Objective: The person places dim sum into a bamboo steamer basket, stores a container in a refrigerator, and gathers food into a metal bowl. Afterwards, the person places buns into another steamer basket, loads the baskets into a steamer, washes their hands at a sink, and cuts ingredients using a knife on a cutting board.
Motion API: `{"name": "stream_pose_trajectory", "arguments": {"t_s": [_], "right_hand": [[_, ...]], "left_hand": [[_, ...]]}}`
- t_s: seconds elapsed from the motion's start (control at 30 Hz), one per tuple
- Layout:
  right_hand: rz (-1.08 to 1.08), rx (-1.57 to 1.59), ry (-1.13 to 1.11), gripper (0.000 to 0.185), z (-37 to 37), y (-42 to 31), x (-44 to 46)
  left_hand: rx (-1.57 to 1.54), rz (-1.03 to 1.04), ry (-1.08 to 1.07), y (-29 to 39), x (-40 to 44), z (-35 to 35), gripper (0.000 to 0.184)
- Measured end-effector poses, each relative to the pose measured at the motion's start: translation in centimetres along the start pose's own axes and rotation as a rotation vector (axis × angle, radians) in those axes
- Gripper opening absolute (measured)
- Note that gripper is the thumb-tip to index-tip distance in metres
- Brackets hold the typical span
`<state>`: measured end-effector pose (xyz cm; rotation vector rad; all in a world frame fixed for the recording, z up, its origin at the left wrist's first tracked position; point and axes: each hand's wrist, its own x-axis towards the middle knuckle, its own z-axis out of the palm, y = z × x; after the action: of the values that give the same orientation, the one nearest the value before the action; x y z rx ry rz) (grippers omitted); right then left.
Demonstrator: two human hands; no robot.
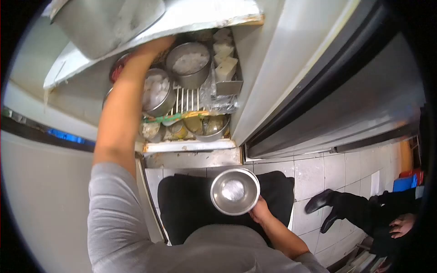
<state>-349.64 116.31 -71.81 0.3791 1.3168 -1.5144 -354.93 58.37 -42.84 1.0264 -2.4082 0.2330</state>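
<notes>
My right hand (260, 210) grips the rim of a round stainless steel bowl (219, 199), held over my lap; inside it I see only a bright reflection. My left arm reaches deep into the open refrigerator, under the upper shelf. The shelf and shadow hide the fingers of my left hand (158, 45). Close to that arm stand a steel pot with white lumps (155, 91) and another steel pot (189, 78) holding a pale, icy-looking mass. A container with something red (117, 72) is partly covered by my forearm.
A large metal container (107, 27) rests on the white upper shelf (63, 68). White blocks (226, 68) sit at the right, above a wire rack (184, 101). Lower down are several food containers. A dark door (327, 100) stands right; another person's legs (350, 207) are on the tiled floor.
</notes>
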Motion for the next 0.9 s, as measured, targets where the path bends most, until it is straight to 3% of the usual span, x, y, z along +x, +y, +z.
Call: {"name": "stream_pose_trajectory", "arguments": {"t_s": [0.1,0.17,0.33,0.43,0.57,0.73,0.9], "right_hand": [[-0.018,-0.19,0.048,0.044,-3.7,2.5,1.2],[-0.081,-0.047,0.057,0.043,-2.6,2.7,0.7],[-0.154,0.122,0.119,0.041,-2.4,3.3,0.8],[-0.154,0.177,0.098,0.039,-3.5,3.5,1.0],[-0.15,0.26,0.155,0.037,-2.2,2.6,0.9],[-0.145,0.1,0.085,0.037,-2.1,2.2,0.8],[-0.119,0.089,0.044,0.036,-2.6,2.7,1.6]], "left_hand": [[0.014,-0.066,-0.048,-2.4,7.4,2.7,0.038],[0.031,-0.111,-0.141,-3.5,10.7,4.7,0.037],[0.096,-0.189,-0.437,-5.0,11.5,11.7,0.034],[0.126,-0.221,-0.504,-5.5,9.7,14.6,0.033],[0.091,-0.226,-0.493,-5.5,9.6,14.4,0.031],[0.031,-0.234,-0.435,-5.9,9.1,12.8,0.028],[-0.174,-0.228,-0.213,-7.0,10.4,8.3,0.026]]}}
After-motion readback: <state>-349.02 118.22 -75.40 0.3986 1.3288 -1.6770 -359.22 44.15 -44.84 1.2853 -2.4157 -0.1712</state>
